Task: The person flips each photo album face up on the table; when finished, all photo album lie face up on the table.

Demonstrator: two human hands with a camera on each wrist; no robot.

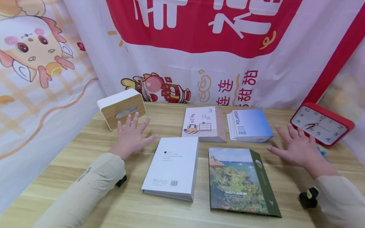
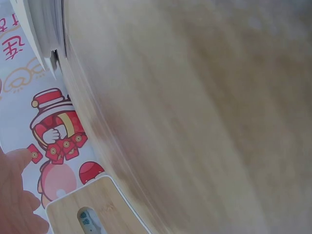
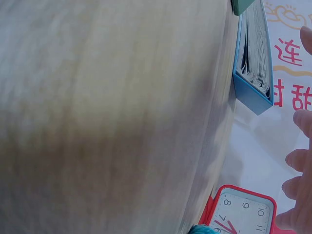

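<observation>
- Head view, left hand (image 1: pixel 130 141): fingers spread, released, grasping nothing; tissue box (image 1: pixel 122 106) just beyond, contact not certain.
- Right hand (image 1: pixel 297 151): fingers spread, likewise holding nothing; red clock (image 1: pixel 323 123) just beyond, contact not certain.
- Handling, judged: each album best lifted by opposite edges, covers and pages pinched together lest it fall open.
- Handling, judged: palms kept low and clear of box and clock, as a brush could tip either.
- White book (image 1: pixel 174 167): on the surface (image 1: pixel 134 212), near row, beside the left thumb; plain back cover, small print, barcode.
- Photo album (image 1: pixel 236 180): near row, between the white book and the right hand; painted coast and foliage, green strip along its right side.
- Illustrated album (image 1: pixel 203 123): far row; furniture drawing, brownish-pink right side.
- Polaroid album (image 1: pixel 252 123): far row, between illustrated album and clock; white-to-blue cover, several leaves visible from the right wrist.
</observation>
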